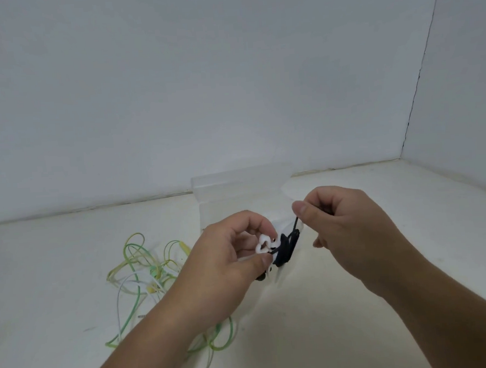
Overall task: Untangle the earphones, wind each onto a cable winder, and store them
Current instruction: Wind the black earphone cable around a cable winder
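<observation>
The white table (pixel 409 230) lies open toward 3 o'clock. A clear box (pixel 236 190) stands at the hands' 12 o'clock, and the earphone tangle (pixel 144 269) lies at 8. The left hand (pixel 227 270) pinches a white winder (pixel 264 244) wrapped in black cable (pixel 285 251). The right hand (pixel 346 223), fingers curled, pinches that cable at the winder's 1 o'clock.

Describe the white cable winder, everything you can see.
The white cable winder looks like plastic, with a curved, looped end showing. A thick bundle of black earphone cable is wound round its right part. The left hand pinches it between thumb and fingers above the table, in front of a clear box. The right hand touches only the cable, pinching a short taut strand. Its rest is hidden.
</observation>
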A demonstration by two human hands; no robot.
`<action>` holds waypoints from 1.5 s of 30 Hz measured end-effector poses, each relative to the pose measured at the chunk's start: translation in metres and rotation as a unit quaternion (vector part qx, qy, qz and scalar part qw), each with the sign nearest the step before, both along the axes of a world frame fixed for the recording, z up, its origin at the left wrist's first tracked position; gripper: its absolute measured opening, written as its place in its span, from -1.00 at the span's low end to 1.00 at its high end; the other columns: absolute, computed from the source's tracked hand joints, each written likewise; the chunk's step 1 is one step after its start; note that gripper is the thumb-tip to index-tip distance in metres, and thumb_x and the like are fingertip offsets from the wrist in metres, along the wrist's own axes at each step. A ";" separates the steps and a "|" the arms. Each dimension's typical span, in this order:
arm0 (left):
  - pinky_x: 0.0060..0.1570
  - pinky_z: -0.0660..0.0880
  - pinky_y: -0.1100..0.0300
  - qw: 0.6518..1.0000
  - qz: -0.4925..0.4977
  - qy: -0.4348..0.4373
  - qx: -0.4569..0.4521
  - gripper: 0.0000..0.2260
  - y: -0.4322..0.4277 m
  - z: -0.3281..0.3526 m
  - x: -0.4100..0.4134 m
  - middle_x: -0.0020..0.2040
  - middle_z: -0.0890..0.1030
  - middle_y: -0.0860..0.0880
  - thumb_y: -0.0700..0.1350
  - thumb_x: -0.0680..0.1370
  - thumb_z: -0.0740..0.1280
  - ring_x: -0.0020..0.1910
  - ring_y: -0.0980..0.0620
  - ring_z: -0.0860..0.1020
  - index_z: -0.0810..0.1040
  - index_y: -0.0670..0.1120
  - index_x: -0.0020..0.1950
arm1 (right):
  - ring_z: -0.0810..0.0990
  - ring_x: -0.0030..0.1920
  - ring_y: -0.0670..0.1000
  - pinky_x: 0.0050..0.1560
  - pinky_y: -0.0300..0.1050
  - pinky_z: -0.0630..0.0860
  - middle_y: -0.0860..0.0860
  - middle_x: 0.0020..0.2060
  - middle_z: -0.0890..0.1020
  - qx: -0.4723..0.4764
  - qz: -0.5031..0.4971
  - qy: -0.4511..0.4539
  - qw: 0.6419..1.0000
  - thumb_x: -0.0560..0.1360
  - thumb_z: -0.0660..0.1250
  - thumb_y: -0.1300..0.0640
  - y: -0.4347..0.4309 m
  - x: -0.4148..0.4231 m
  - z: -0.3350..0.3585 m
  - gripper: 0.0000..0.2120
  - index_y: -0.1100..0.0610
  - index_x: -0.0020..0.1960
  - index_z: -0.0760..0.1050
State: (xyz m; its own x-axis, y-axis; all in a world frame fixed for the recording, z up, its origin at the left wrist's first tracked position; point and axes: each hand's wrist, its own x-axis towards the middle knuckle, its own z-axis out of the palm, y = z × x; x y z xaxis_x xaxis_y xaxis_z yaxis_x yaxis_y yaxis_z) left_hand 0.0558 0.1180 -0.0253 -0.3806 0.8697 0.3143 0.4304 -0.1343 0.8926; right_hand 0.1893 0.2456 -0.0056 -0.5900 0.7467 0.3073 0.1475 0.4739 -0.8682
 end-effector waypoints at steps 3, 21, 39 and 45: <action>-0.20 0.49 0.15 0.998 -0.047 -0.046 -0.005 -0.80 -0.001 0.001 0.002 -0.29 0.60 -0.06 -0.30 0.47 0.39 -0.28 0.02 0.53 0.59 0.02 -0.09 | 0.34 -0.54 -0.09 -0.19 -0.08 0.60 -0.04 -0.54 0.34 -0.077 0.023 -0.016 0.997 0.60 0.30 0.03 -0.001 0.000 0.000 -0.66 0.16 -0.30 0.44; -0.30 0.43 0.38 0.982 0.181 0.016 0.049 -0.78 0.001 -0.001 0.004 -0.13 0.57 0.12 -0.19 0.44 0.51 -0.28 0.16 0.53 0.60 0.13 -0.07 | 0.67 -0.37 0.04 -0.09 0.07 0.68 0.13 -0.26 0.70 -0.131 0.081 0.079 0.985 0.57 0.36 0.15 -0.020 -0.010 -0.009 -0.79 0.28 -0.16 0.53; 0.02 0.65 -0.09 0.990 0.083 -0.113 0.026 -0.76 0.002 0.000 0.003 -0.07 0.70 0.00 -0.14 0.36 0.42 -0.13 -0.23 0.69 0.69 0.06 0.00 | 0.35 -0.62 -0.11 -0.54 -0.35 0.25 0.03 -0.61 0.42 0.008 0.025 -0.039 0.999 0.57 0.30 -0.08 -0.010 -0.001 0.001 -0.56 0.21 -0.35 0.51; -0.06 0.66 0.05 0.996 0.072 -0.052 -0.010 -0.81 0.002 -0.002 0.003 -0.17 0.66 -0.23 -0.22 0.51 0.43 -0.31 0.04 0.61 0.67 0.07 -0.01 | 0.41 -0.59 -0.04 -0.53 -0.27 0.38 0.02 -0.59 0.47 -0.071 0.054 0.039 0.995 0.54 0.39 0.14 -0.006 0.000 0.002 -0.74 0.25 -0.27 0.57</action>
State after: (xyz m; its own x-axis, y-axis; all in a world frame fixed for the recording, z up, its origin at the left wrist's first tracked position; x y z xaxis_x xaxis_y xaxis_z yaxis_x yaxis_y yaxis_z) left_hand 0.0583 0.1205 -0.0276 -0.5312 0.8096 0.2497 0.3482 -0.0601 0.9355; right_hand 0.1893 0.2394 -0.0037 -0.6469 0.7198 0.2518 0.0320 0.3555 -0.9341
